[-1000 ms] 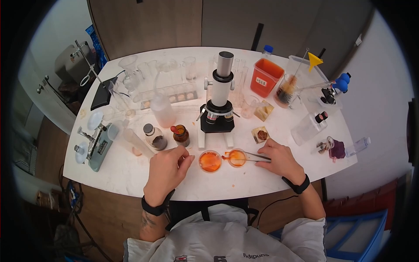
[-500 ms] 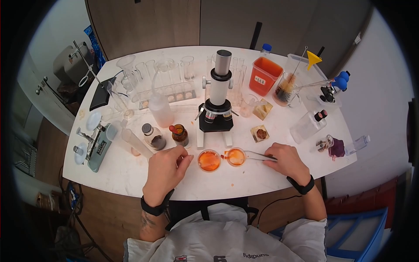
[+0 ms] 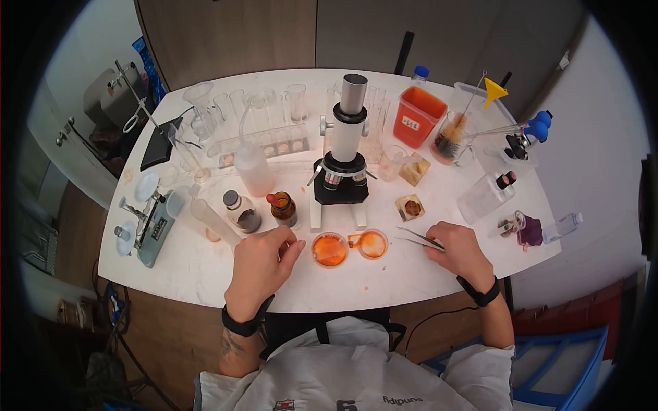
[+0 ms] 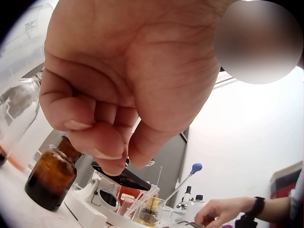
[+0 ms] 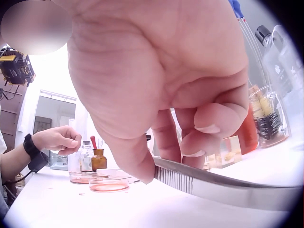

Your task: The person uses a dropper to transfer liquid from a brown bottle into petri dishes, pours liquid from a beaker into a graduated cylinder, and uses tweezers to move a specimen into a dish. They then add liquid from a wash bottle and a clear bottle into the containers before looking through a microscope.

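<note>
My right hand (image 3: 458, 246) holds metal tweezers (image 5: 228, 190) between thumb and fingers. In the head view their tips stand apart, just right of a round dish (image 3: 373, 244) of orange liquid. A small orange piece (image 3: 354, 240) lies at that dish's left rim. Beside it sits a second, larger dish (image 3: 330, 250) with orange contents. My left hand (image 3: 264, 264) is idle left of the dishes, fingers loosely curled with nothing between them in the left wrist view (image 4: 102, 137). Nearest to it are a brown dropper bottle (image 3: 283, 211) with a red bulb and a clear capped bottle (image 3: 242, 214).
A microscope (image 3: 345, 151) stands behind the dishes. A small square block (image 3: 410, 207) with a brown specimen lies beyond the tweezers. Farther right are a red bin (image 3: 418, 116) and a clear bottle (image 3: 483, 200); a balance scale (image 3: 154, 233) and a test-tube rack (image 3: 264, 154) are leftward.
My right hand has drawn the tweezers rightward, off the right-hand dish, and their tips now stand apart. The orange piece remains at the dish's left rim. My left hand has hardly moved.
</note>
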A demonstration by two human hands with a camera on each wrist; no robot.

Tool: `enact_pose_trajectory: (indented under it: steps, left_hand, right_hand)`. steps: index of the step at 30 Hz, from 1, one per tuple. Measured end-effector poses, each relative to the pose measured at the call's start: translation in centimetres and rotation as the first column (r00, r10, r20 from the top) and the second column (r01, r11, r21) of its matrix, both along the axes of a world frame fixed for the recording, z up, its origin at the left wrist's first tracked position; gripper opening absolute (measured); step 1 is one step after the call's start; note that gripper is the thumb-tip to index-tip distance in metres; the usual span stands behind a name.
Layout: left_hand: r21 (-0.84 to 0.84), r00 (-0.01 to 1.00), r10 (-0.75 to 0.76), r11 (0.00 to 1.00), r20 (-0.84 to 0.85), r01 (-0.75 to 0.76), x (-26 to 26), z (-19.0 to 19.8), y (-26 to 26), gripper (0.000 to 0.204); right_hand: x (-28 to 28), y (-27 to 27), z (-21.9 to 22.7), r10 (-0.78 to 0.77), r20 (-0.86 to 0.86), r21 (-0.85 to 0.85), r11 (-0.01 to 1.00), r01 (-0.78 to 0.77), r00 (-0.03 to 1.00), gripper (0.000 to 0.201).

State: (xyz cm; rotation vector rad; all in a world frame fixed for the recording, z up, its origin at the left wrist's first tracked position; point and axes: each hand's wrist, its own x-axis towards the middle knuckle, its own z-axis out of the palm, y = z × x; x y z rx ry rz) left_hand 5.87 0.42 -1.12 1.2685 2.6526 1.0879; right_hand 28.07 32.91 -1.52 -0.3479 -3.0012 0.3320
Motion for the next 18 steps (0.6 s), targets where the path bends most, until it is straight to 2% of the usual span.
enact_pose_trajectory:
  steps: [2,5,11,14,17,18]
  left_hand:
    - [-0.002,1.0,-0.005,1.0,0.004,0.005,0.0,0.0,0.1,0.019]
    - [-0.005,1.0,-0.006,1.0,0.009,0.006,0.2,0.1,0.2,0.019]
    - [-0.001,1.0,0.012,1.0,0.005,-0.012,0.2,0.2,-0.4,0.02]
    - [-0.006,1.0,0.014,1.0,0.007,-0.014,0.2,0.1,-0.5,0.02]
    - [-0.016,1.0,0.015,1.0,0.009,-0.015,0.2,0.2,-0.5,0.02]
    - [-0.016,1.0,0.015,1.0,0.012,-0.014,0.2,0.2,-0.4,0.02]
  right_hand:
    - [-0.7,-0.6,-0.5,0.038,-0.053,0.006,0.999,-0.037,0.998,0.02]
    - [-2.2,-1.8,-0.1,0.047,0.011,-0.026,0.999,-0.046,0.999,0.018]
    - [-3.4,-2.3,-0.9,0.172,-0.042,-0.04,0.984,-0.174,0.984,0.018]
    - [-3.7,-2.2,-1.5,0.23,-0.211,-0.051,0.968,-0.246,0.95,0.02]
    - [-3.6,-2.5,-2.3,0.075,-0.187,-0.243,0.963,-0.12,0.979,0.023]
    - [-3.7,-2.6,-2.3,0.063,-0.191,-0.251,0.962,-0.111,0.98,0.023]
